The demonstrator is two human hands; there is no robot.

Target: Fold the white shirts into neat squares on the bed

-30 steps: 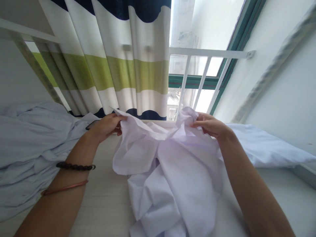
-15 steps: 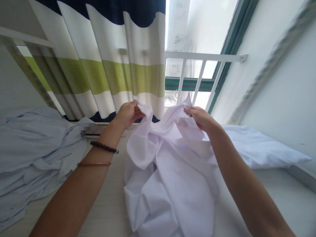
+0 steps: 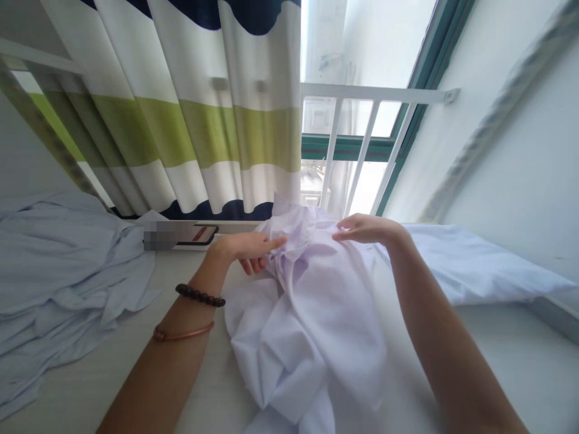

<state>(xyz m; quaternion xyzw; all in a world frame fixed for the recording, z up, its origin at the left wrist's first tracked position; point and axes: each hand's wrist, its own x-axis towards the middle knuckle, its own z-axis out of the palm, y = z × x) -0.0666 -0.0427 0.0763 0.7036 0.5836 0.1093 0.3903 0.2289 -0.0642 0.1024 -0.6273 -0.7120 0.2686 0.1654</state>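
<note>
A crumpled white cloth [image 3: 316, 301], which looks like a garment, lies in loose folds on the pale surface in front of me, its far end bunched up near the curtain. My left hand [image 3: 246, 248] is at the left side of that bunched end, fingers apart, one stretched over the fabric and the others hanging below. On the other side, my right hand [image 3: 368, 229] has thumb and fingers parted, its tips close to or touching the cloth. Neither hand visibly grips it.
Another pile of white fabric [image 3: 67, 277] lies at the left. A phone-like object [image 3: 203, 235] rests near the back edge. At the right is a white pillow [image 3: 479, 265] by the wall. Behind are a striped curtain [image 3: 194, 132] and a white railing [image 3: 375, 93] before the window.
Both hands have let go of the lifted cloth edges and come down. The cloth's far end has dropped and bunched together between them. The view has shifted slightly.
</note>
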